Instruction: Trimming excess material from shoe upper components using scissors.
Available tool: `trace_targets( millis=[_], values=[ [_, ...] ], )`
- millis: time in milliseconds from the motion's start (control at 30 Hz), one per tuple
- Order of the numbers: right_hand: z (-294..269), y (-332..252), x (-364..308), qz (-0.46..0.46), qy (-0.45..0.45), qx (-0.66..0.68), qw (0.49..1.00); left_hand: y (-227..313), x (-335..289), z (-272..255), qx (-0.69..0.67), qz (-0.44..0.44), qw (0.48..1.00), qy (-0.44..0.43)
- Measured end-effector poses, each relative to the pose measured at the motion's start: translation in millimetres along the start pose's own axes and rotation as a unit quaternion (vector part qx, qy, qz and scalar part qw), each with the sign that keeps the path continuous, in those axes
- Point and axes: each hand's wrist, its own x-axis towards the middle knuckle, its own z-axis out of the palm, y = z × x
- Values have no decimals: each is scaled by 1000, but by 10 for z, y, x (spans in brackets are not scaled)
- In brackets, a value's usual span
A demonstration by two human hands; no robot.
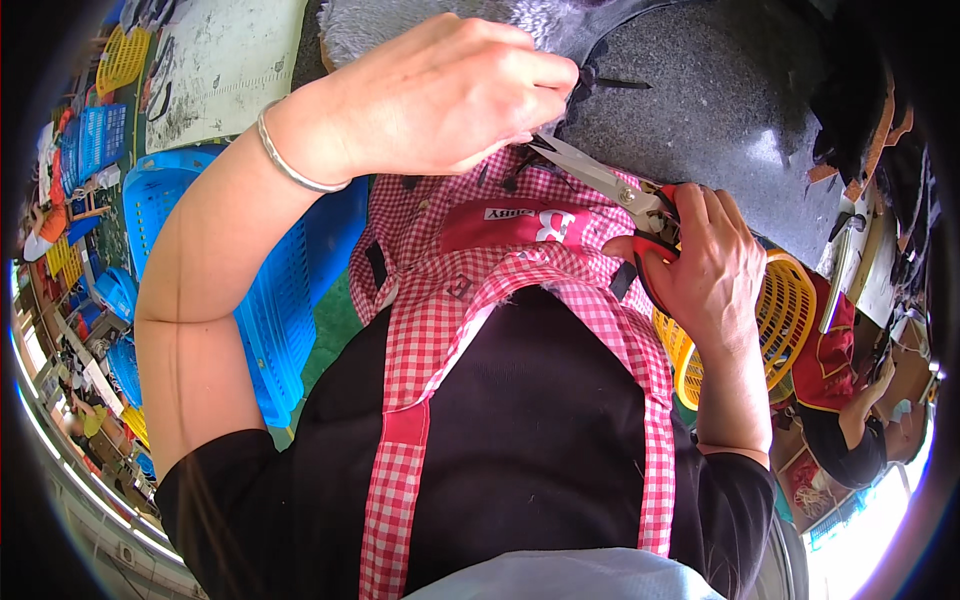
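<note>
My right hand point(705, 255) grips a pair of scissors point(602, 178) with red and black handles. Their metal blades point left toward the fingertips of my left hand point(465, 95). That hand is closed in a pinch, and a bit of something dark shows beside its fingertips at the blade tips; I cannot make out what it is. Just beyond the fingers, a small black strip point(622, 84) lies on the dark grey work surface point(690, 110). Grey fluffy material point(370, 32) lies behind my left hand.
Blue plastic baskets point(265, 330) stand by my left arm, and a yellow basket point(785, 320) is beside my right wrist. A pale marked board point(225, 70) lies at the far left. Another person's arm point(858, 415) shows at the right. My red checked apron point(420, 340) hangs below the hands.
</note>
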Motion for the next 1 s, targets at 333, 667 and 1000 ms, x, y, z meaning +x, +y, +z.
trace_targets(
  millis=[333,667,1000],
  values=[
    [-15,-60,72,32,-46,47,997,-81,-69,109,-83,-38,993,75],
    [-250,86,355,-63,-35,-16,997,-135,-53,110,-148,-65,985,56],
    [-399,188,698,-171,-18,-94,981,-298,-50,289,-205,-81,973,61]
  ],
)
